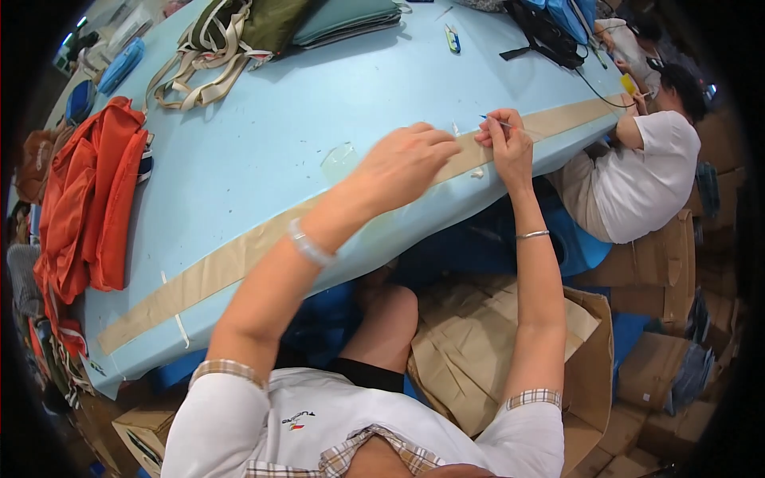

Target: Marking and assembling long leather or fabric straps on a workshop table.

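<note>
My left hand (410, 163) is over the table's near edge, its fingers curled together and pointing right. What they grip, if anything, I cannot make out. A little to the right, my right hand (510, 143) is raised with thumb and fingers pinched round a thin stick with a blue tip (484, 118). Its far end looks pale and blurred, so its exact kind is unclear. Both hands are above a long beige strip (239, 259) running along the light blue tabletop (263, 143). A small whitish scrap (477, 173) lies just below the strip, between the hands.
Red-orange fabric (96, 199) hangs over the left end. Green bags with beige straps (203, 88) lie at the far side, near a small cutter (453, 40). A black bag (542, 36) sits far right. A person in white (649, 175) works there. A fabric-filled carton (594, 358) stands below.
</note>
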The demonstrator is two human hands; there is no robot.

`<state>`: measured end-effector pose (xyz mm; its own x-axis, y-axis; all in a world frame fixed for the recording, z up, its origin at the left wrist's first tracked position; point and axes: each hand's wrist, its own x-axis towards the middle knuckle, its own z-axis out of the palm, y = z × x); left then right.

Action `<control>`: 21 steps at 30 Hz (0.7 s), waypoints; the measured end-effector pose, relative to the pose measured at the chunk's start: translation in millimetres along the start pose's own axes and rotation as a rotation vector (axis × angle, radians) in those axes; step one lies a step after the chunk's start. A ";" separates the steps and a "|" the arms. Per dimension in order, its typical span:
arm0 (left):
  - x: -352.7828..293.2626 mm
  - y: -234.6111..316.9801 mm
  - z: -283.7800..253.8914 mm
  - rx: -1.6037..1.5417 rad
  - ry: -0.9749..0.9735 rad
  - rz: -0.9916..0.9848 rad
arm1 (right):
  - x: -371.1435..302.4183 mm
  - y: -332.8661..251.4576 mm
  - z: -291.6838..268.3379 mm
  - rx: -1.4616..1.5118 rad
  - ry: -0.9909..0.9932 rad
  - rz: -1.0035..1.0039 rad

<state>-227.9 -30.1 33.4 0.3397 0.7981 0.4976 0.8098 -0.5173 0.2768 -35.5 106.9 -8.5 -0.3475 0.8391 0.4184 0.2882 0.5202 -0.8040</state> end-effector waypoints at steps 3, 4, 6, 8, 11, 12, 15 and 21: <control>19.3 4.3 34.7 -0.066 -0.069 -0.061 | -2.1 -3.4 -2.2 -0.007 0.003 0.002; 18.0 1.5 40.1 -0.062 -0.070 -0.062 | -2.3 -5.3 -0.8 0.006 0.003 0.001; 15.5 -0.4 49.8 -0.032 -0.119 -0.072 | -3.8 -4.7 -3.4 0.015 0.011 0.008; 12.9 -3.8 55.6 -0.053 -0.009 -0.025 | -3.7 -3.1 -3.8 0.050 0.007 0.017; 9.3 -6.4 58.1 -0.076 0.120 0.021 | -2.3 -7.7 -7.0 0.098 -0.004 0.035; 8.7 -6.9 57.1 -0.079 0.138 0.023 | -1.3 -10.5 -8.0 0.100 -0.007 0.034; 10.3 -5.2 52.6 -0.076 0.018 -0.012 | 1.1 -16.8 -15.8 0.064 -0.044 -0.022; 9.2 -5.9 50.2 -0.070 0.008 -0.036 | 2.3 -10.9 -16.3 0.080 -0.247 0.025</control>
<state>-205.5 -4.2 -5.0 0.3065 0.8145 0.4926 0.7863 -0.5083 0.3512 -24.9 105.7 8.1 -0.5510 0.7824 0.2903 0.2312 0.4774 -0.8478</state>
